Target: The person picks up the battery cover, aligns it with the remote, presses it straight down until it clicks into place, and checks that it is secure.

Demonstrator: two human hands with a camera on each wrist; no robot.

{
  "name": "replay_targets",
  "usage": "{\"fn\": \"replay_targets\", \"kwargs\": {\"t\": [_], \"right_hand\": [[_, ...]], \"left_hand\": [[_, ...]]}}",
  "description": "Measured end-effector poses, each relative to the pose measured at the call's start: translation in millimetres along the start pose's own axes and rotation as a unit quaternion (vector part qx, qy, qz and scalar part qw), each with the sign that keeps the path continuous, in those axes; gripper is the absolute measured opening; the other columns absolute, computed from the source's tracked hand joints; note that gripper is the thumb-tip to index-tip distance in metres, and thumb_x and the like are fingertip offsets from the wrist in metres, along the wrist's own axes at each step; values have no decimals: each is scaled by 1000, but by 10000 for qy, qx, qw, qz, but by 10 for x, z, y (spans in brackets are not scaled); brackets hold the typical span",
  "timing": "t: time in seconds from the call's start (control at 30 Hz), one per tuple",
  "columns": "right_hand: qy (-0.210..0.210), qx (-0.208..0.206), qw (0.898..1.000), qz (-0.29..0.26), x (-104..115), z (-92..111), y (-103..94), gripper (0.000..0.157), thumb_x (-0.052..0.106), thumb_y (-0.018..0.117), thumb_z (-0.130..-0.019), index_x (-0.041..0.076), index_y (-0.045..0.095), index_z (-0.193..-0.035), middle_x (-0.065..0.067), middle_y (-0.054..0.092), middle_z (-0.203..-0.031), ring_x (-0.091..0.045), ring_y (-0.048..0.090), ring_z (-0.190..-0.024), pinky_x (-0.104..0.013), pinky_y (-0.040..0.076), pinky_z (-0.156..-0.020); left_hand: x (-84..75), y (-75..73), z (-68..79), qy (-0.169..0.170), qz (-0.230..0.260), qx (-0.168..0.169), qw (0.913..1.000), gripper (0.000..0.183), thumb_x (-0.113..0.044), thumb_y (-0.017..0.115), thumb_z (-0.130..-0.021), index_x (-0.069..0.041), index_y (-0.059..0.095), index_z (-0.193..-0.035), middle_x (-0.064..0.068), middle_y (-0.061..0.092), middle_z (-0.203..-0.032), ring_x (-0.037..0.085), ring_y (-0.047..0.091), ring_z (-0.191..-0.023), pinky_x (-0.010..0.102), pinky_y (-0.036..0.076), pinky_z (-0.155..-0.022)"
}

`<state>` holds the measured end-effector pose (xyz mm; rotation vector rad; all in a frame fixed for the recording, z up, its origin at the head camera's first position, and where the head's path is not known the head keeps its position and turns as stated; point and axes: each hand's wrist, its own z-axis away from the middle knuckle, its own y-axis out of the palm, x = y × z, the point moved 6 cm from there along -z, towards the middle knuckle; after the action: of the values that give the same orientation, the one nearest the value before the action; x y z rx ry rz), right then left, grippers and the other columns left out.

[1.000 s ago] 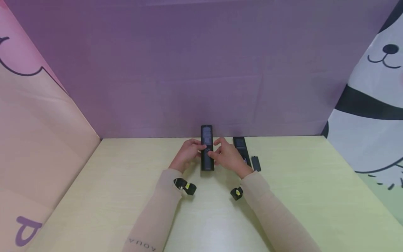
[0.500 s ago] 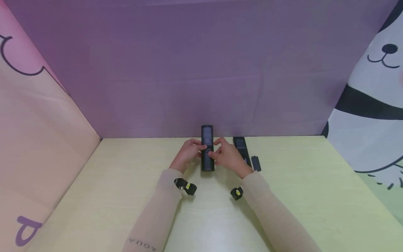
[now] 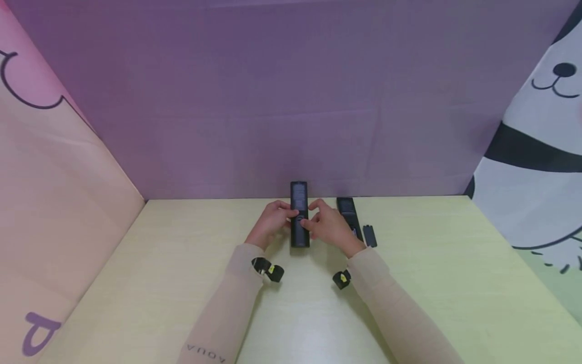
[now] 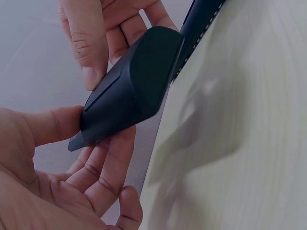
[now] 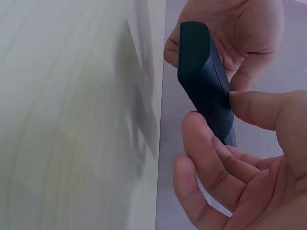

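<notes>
A black remote control (image 3: 299,196) is held up off the table, its back with the battery cover facing up in the head view. My left hand (image 3: 271,222) grips its left edge, thumb on the back and fingers underneath. From the right, my right hand (image 3: 331,225) holds it too, with the thumb pressing on the cover area. Both thumbs show against the remote (image 4: 129,81) in the left wrist view. A second black remote (image 3: 347,208) lies to the right, partly behind my right hand, its battery compartment uncovered. Beside it lies a loose battery cover (image 3: 370,236).
The pale wooden table (image 3: 159,283) ends at a purple backdrop (image 3: 291,101) just behind the remotes. Printed panels stand on the left (image 3: 45,202) and right (image 3: 536,197). Small black wrist cameras hang beneath both sleeves.
</notes>
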<state>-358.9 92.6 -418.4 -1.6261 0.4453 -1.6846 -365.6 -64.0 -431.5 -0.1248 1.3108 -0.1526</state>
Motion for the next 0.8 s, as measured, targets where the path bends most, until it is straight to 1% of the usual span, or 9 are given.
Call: {"fn": "replay_targets", "kwargs": {"t": [0.2,0.33,0.43,0.53,0.6,0.7,0.8], "right_hand": [[-75,-26,9999,116,-1,2,1,51,36,66,-100,11,47,-140,-4,73,-89,-20,69,-74,-32,48,-67],[-187,-65,9997,146,-6,5,14,50,34,66,-100,9,48,-139,-5,72,-86,-18,66,-70,-31,47,-65],[-269,-95,9994,179,-18,7,35,49,32,66,-100,7,48,-138,-4,72,-82,-17,65,-69,-30,47,-63],[-330,-126,9991,248,-31,5,53,47,31,66,-100,6,49,-137,-3,72,-81,-16,65,-69,-29,47,-63],[-355,-127,9988,303,-43,3,65,47,29,66,-100,4,49,-136,-4,72,-82,-16,65,-69,-29,47,-64],[-345,-75,9988,328,-65,-7,88,48,27,66,-99,3,49,-136,-5,74,-86,-16,66,-71,-30,48,-65],[-282,32,9991,307,-94,-28,124,51,26,68,-98,3,48,-138,-6,75,-92,-16,68,-73,-31,50,-67]], "left_hand": [[18,-3,-9,31,-74,-13,10000,24,-19,68,-97,-3,61,-114,15,69,-118,27,65,-88,40,40,-89],[30,-5,-18,58,-285,25,9996,25,-20,67,-97,-4,60,-115,16,69,-117,26,67,-89,37,40,-84],[29,1,-14,83,-520,100,9986,27,-21,68,-97,-4,60,-116,13,69,-109,25,66,-86,35,43,-79],[29,19,-6,103,-769,230,9967,32,-21,72,-94,-2,59,-116,10,66,-97,22,63,-80,33,47,-73],[41,36,-8,105,-905,337,9953,35,-20,74,-92,-1,58,-117,10,66,-94,20,63,-76,32,51,-70],[59,56,-14,184,-1065,431,9932,39,-15,77,-89,2,58,-118,13,69,-99,18,65,-70,31,54,-69],[74,59,-21,248,-1263,374,9910,38,-13,77,-89,2,59,-119,18,70,-107,18,66,-69,32,55,-70]]}}
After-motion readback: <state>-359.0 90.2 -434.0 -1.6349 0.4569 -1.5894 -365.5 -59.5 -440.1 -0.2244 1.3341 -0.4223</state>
